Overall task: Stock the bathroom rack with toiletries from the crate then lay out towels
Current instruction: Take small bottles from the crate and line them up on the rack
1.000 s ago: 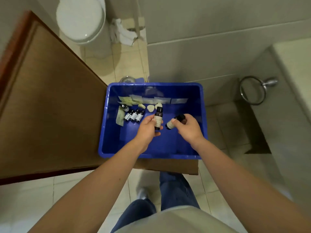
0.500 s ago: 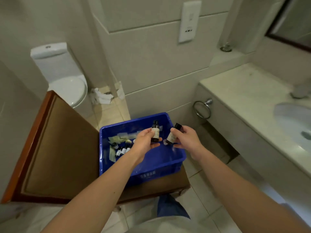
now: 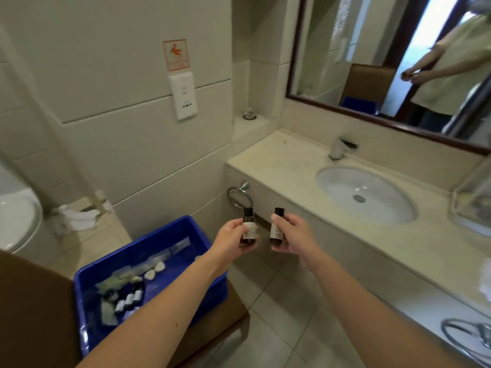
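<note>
The blue crate (image 3: 79,301), lower left, holds more small bottles (image 3: 130,298) and sachets. At centre, the left hand (image 3: 231,239) clasps one dark bottle (image 3: 249,228) and the right hand (image 3: 295,235) a second bottle (image 3: 277,228). Both are upright, probably ready to stand on the clear tray (image 3: 473,208) at the right edge.

The label print on the left bottle (image 3: 248,215) and right bottle (image 3: 276,233) is too blurred to be read. The crate (image 3: 148,243) is partly hidden at 7 o'clock by the left forearm (image 3: 170,301). The toilet (image 3: 16,216) is cut off at 9 o'clock, a glass item (image 3: 473,200) at 3 o'clock, a ring (image 3: 462,333) at 5 o'clock.
</note>
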{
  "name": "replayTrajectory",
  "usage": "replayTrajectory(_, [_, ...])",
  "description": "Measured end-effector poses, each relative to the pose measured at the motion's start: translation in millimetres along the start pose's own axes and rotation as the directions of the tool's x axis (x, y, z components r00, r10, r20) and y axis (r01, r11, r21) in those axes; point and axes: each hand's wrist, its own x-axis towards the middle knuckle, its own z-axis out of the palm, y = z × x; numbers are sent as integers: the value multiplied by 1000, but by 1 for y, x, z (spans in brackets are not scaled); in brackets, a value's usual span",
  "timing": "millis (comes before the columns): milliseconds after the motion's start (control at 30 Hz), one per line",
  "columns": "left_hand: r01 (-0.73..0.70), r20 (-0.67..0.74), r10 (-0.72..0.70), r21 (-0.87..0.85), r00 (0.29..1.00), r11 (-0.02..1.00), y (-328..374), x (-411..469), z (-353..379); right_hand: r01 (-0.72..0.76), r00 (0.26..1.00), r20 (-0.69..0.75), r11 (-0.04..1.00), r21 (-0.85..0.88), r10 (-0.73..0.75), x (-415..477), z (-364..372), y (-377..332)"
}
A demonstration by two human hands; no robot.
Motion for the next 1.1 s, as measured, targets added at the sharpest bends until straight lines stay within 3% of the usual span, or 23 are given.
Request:
replayTrajectory(167, [17,118,-22,49,993,999,-8,13,68,17,994,-108,999,51,-11,-10,-68,-10])
replayTrajectory(333, [21,149,-42,143,988,990,-22,25,148,29,984,-175,999,26,-24,-25,-145,-23])
replayTrajectory(633, [-83,330,-8,261,944,962,-57,28,285,48,970,-242,998,33,-39,-31,-289,-32])
replayTrajectory(1100, [-7,418,-99,245,903,969,-84,55,443,45,929,-370,998,50,-23,-34,-448,-27])
